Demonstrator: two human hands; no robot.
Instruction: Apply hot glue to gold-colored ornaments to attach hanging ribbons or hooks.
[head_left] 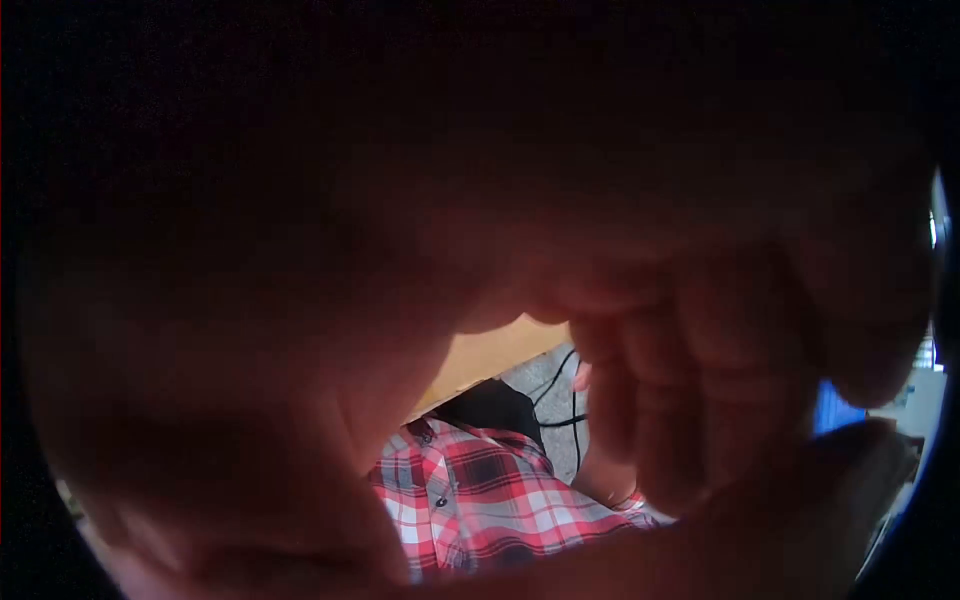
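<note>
In the lower middle, through a ragged gap framed by dark skin, shows a plaid shirt (470, 500), the clearest thing near the hands (210, 440), which press in so close that they blot out most of the view. Several bent fingers (670, 430) hang down on the right of that gap, and a broad stretch of skin fills the left. Whether this is one hand or two, which is left or right, and whether anything is gripped, I cannot tell; no held object is visible.

For work this near the camera, I would advise light, steady fingertips, skin kept off the glass and the fingers curled out to the sides, so that the view stays free and nothing smears.

The shirt is checked in red, white and black, with small dark buttons down its front; it looks soft and slightly creased, and skin hides its lower and right-hand parts.

Above it, a tan bench (495, 352) slants across the gap, with a black patch (495, 405) just below its edge. Thin black cables (575, 425) cross a grey surface (558, 440) beside that. Farther right, a blue patch (835, 408) peeps between the fingers, too little of it showing to name.
</note>
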